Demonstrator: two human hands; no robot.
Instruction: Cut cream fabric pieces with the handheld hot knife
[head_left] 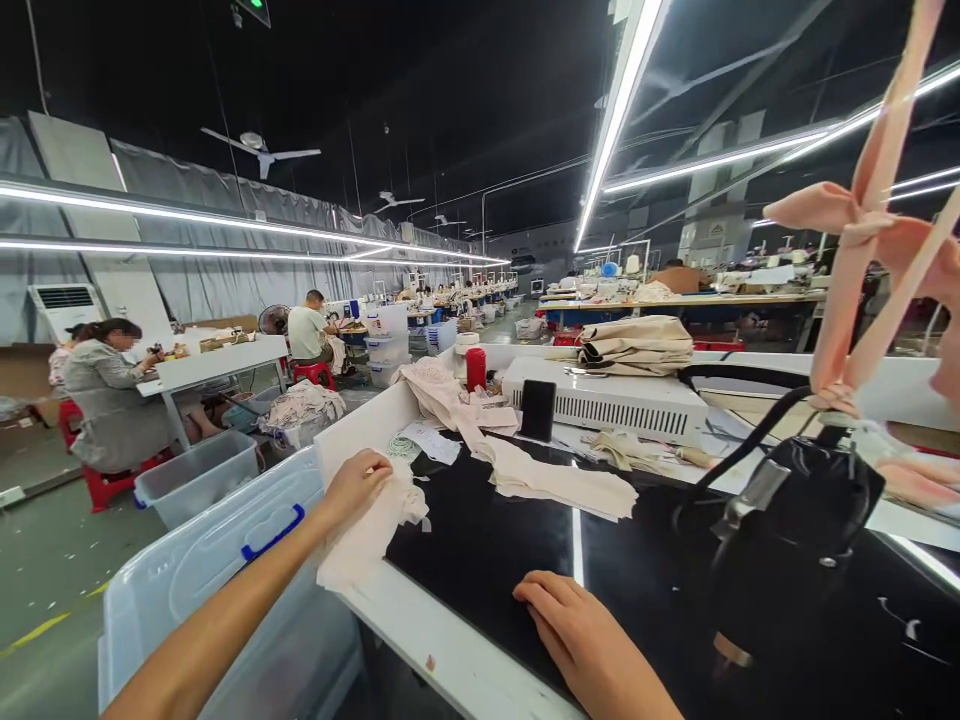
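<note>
My left hand [358, 488] is at the table's left edge, over a heap of cream fabric pieces [367, 540] that hangs partly over the side. Its fingers are drawn together on the cloth. On the glossy black tabletop [480, 560] lies my right hand [589, 635], palm down with fingers extended and nothing in it. Beyond it, a long cream fabric strip [562, 485] stretches across the surface from a crumpled fabric pile [435, 390]. To the right stands a black machine head [802, 510] with a peach cloth strip [862, 260] tied above it.
A dark phone [538, 410] stands upright before a white vented box [615, 400] that bears folded beige fabric [637, 345]. A red thread cone [475, 370] is at the back. Left of the table is a lidded clear plastic bin [202, 560]. Seated people [112, 390] work farther left.
</note>
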